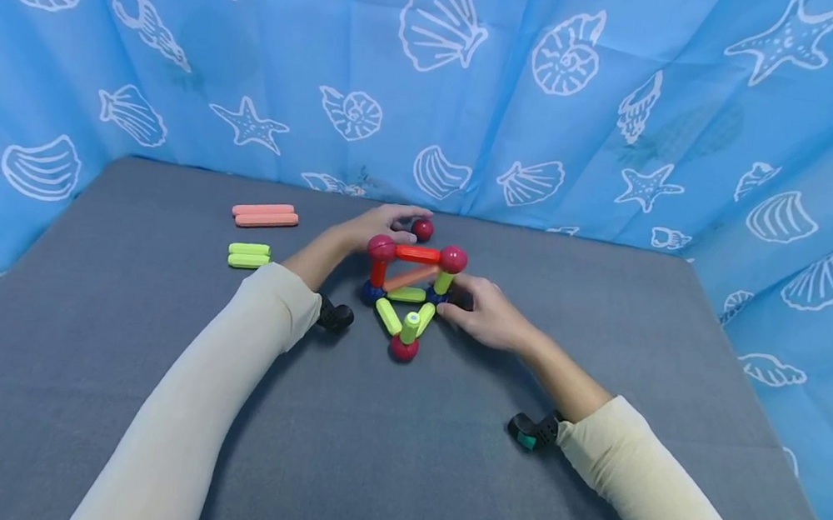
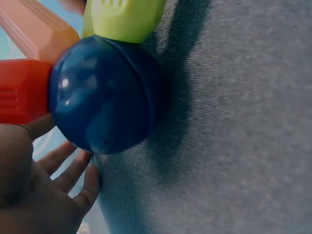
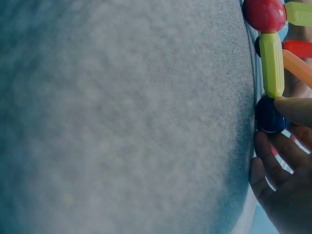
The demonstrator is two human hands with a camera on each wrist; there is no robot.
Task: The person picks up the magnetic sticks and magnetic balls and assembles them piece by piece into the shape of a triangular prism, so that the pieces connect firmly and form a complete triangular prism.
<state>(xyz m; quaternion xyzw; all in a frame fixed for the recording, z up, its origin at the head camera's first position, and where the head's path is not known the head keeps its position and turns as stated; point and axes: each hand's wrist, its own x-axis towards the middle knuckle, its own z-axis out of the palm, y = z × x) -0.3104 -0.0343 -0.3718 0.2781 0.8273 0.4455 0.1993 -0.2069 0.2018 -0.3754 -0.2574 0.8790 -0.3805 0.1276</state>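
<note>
A frame of toy rods and balls stands mid-table. Its triangular base has green rods (image 1: 388,317), two blue balls and a front red ball (image 1: 403,348) with a short green rod upright on it. At the back, a red rod (image 1: 418,254) joins two raised red balls, with an orange rod (image 1: 411,278) slanting below. My right hand (image 1: 488,312) holds the right blue ball (image 3: 270,115) between thumb and fingers. Behind the frame my left hand (image 1: 378,227) reaches with spread fingers beside a loose red ball (image 1: 423,230). The left blue ball (image 2: 107,97) fills the left wrist view.
Two orange rods (image 1: 265,215) lie side by side at the back left of the grey table (image 1: 396,467). Two shorter green rods (image 1: 249,256) lie just in front of them. A blue curtain (image 1: 476,115) with white shells hangs along the table's far edge.
</note>
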